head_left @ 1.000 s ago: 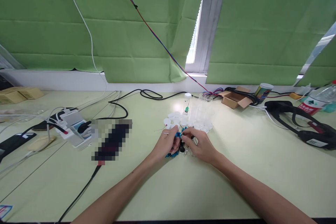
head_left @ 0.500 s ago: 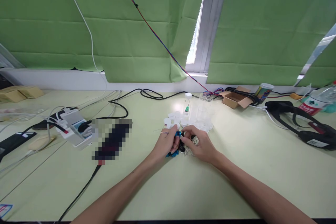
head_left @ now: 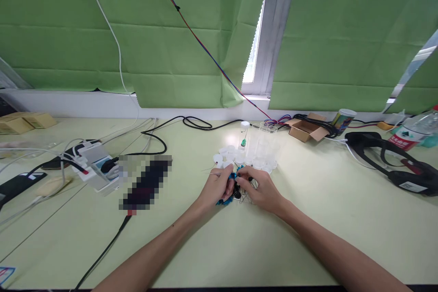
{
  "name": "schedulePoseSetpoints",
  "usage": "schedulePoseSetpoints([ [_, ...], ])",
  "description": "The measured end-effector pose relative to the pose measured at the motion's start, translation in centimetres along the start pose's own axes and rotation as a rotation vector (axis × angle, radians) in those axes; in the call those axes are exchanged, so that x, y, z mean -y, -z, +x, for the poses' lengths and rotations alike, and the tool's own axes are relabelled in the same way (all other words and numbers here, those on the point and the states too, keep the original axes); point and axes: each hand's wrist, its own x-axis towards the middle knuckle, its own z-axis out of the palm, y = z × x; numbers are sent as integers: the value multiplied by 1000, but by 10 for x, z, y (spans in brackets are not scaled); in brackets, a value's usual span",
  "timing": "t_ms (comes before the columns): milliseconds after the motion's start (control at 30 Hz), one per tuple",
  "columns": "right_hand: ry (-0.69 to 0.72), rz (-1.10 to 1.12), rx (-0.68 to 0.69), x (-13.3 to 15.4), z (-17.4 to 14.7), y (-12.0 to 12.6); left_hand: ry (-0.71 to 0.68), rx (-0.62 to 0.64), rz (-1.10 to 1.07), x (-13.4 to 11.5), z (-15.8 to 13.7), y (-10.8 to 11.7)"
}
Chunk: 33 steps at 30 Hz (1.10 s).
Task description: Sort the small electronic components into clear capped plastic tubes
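Note:
In the head view, my left hand point(head_left: 216, 187) is closed around a small blue piece point(head_left: 233, 175), with a thin metal rod point(head_left: 214, 174) sticking out to the left past the thumb. From the other side, the fingertips of my right hand point(head_left: 262, 188) pinch the right end of the same blue piece. What kind of part it is cannot be made out. Below and between the hands lie blue pieces point(head_left: 225, 201), a round black part point(head_left: 237, 195) and several thin metal pins point(head_left: 245, 199), partly covered by the fingers.
Beyond the hands are white round caps point(head_left: 223, 151), clear small containers point(head_left: 265, 149) and a green-based piece point(head_left: 243, 143). A power strip point(head_left: 94, 159) and cables lie left. An open cardboard box point(head_left: 304, 132), black headset point(head_left: 393, 175) and bottle point(head_left: 409, 134) stand right.
The blue piece between my fingertips looks slightly turned, and more blue shows near my right fingertips. Both hands stay almost in the same place.

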Motion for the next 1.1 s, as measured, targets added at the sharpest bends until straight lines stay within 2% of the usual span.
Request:
schedulePoseSetpoints([
  [567, -60, -47, 24, -3, 1, -1, -32, 16, 80, 1, 0, 0],
  [800, -2, 22, 1, 0, 0, -1, -18, -29, 47, -1, 0, -1],
  [1100, -10, 12, 19, 0, 0, 0, -10, -13, 61, -3, -1, -1],
])
